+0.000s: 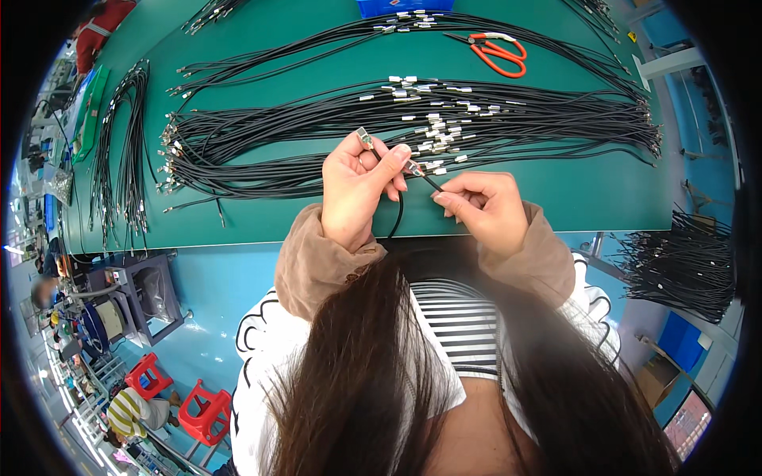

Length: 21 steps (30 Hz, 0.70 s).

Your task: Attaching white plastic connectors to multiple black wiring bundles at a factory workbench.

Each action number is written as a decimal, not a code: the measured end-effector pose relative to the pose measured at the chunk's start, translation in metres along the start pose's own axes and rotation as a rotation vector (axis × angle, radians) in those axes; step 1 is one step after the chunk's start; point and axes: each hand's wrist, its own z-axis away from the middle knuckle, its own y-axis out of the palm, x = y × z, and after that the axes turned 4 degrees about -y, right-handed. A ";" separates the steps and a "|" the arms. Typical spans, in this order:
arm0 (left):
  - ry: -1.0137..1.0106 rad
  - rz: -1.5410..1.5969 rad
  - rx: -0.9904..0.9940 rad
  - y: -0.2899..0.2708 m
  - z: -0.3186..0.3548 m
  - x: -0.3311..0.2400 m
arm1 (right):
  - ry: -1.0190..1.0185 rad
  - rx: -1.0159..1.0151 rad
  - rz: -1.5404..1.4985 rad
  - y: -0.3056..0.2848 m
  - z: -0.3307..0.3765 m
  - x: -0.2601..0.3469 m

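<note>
Between my hands, just over the front part of the green table, is a black cable (429,182) with metal connectors at its ends. My left hand (361,178) is closed around it, thumb pressed near one metal end (414,167); another metal end (364,136) pokes up above its fingers. The cable also hangs down below this hand toward the table edge. My right hand (482,208) pinches the black cable a little behind the connector. Right behind both hands lies a wide bundle of black cables (302,131) with white labels (440,131) and metal tips.
Red-handled scissors (500,55) lie beside another cable bundle (317,51) farther back. A smaller cable bunch (119,151) lies on the green table (262,226) at left. More black cables (683,262) are heaped off the table's right end. Red stools (205,412) stand on the blue floor.
</note>
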 end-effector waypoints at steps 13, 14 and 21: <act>-0.026 0.008 -0.001 0.003 0.000 0.001 | 0.044 0.041 -0.111 0.002 0.001 -0.004; -0.029 0.007 -0.001 0.002 0.000 0.002 | 0.056 0.057 -0.113 0.002 0.001 -0.005; -0.017 0.018 -0.002 0.003 -0.002 0.003 | 0.152 0.143 -0.239 0.003 0.003 0.000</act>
